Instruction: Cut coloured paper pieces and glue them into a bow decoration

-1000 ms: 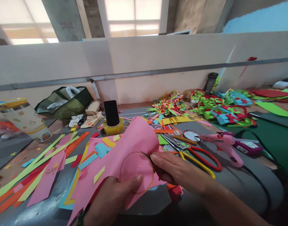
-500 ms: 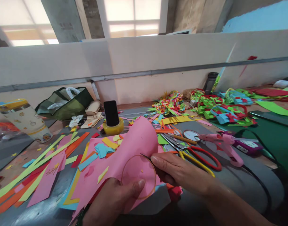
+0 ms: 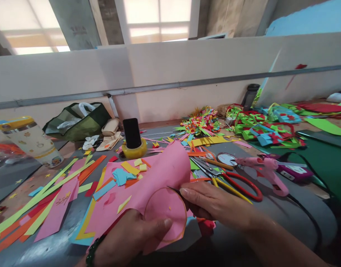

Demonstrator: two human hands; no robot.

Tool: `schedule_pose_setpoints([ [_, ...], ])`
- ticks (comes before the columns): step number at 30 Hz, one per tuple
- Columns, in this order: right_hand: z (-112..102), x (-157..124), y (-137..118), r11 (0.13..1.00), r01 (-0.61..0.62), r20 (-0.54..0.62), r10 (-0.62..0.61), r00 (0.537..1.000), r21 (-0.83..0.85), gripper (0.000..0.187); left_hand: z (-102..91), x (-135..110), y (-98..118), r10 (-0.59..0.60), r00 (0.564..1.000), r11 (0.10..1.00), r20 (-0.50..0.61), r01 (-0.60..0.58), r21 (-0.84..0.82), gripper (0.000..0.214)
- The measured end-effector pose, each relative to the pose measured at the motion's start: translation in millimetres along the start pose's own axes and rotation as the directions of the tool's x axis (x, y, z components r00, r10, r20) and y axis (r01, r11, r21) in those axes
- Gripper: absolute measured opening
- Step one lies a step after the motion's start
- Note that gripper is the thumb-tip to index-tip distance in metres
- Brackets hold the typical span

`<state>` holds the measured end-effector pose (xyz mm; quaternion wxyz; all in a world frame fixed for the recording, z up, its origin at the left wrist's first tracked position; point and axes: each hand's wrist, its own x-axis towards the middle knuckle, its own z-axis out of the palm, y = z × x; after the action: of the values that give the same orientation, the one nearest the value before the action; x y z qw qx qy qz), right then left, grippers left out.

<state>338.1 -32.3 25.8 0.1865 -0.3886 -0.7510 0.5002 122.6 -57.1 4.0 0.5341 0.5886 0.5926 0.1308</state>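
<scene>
My left hand [image 3: 131,237] grips a curled pink paper sheet [image 3: 159,170] from below, thumb pressed on a circle [image 3: 166,215] drawn on it. My right hand [image 3: 212,204] is closed round small dark scissors; only the blade tip [image 3: 173,189] shows, at the circle's upper right edge. The circle's top and right edges are cut free from the sheet. Both hands hover just above the grey table [image 3: 270,215].
Red and yellow scissors [image 3: 237,183] and a pink glue gun [image 3: 263,168] lie right of my hands. A phone [image 3: 131,132] stands in a yellow tape roll [image 3: 134,152]. Coloured paper strips [image 3: 48,193] litter the left; folded paper crafts [image 3: 259,128] pile up at the back right.
The cut has run further round the drawn circle, and the sheet has turned and sunk slightly in my left hand. My right hand stays at the circle's right edge.
</scene>
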Motion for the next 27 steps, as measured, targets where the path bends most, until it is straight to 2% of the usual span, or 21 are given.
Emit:
schedule_pose_setpoints([
  [2,0,0,-1,1.0,-0.01,0.003,0.01,1.0,-0.009,0.046,-0.8,-1,3,-0.039,0.999,0.999,0.012,0.038,0.024,0.045],
  [6,0,1,-1,1.0,-0.027,0.032,0.027,0.999,0.013,0.046,-2.6,-3,8,-0.026,0.999,1.0,0.042,0.026,-0.002,0.034],
  [10,-1,2,-3,1.0,-0.019,0.035,0.02,0.999,-0.011,0.046,-7.2,-2,8,-0.069,0.996,0.997,0.055,0.067,0.038,0.036],
  [16,-2,1,-7,0.996,0.014,0.045,-0.01,0.999,-0.089,0.046,-13.4,1,3,0.086,0.99,0.99,0.115,-0.071,-0.125,0.036],
  [21,2,0,-7,0.995,0.034,0.049,-0.029,0.998,-0.092,0.045,-19.4,4,4,0.071,0.979,0.994,0.193,-0.052,-0.1,0.042],
  [25,4,0,-9,0.997,0.026,0.052,-0.022,0.998,-0.074,0.047,-23.3,7,4,0.165,0.943,0.98,0.289,-0.123,-0.158,0.047],
  [27,5,0,-9,0.995,0.042,0.04,-0.039,0.998,-0.091,0.048,-24.2,9,3,0.123,0.951,0.988,0.282,-0.091,-0.124,0.044],
])
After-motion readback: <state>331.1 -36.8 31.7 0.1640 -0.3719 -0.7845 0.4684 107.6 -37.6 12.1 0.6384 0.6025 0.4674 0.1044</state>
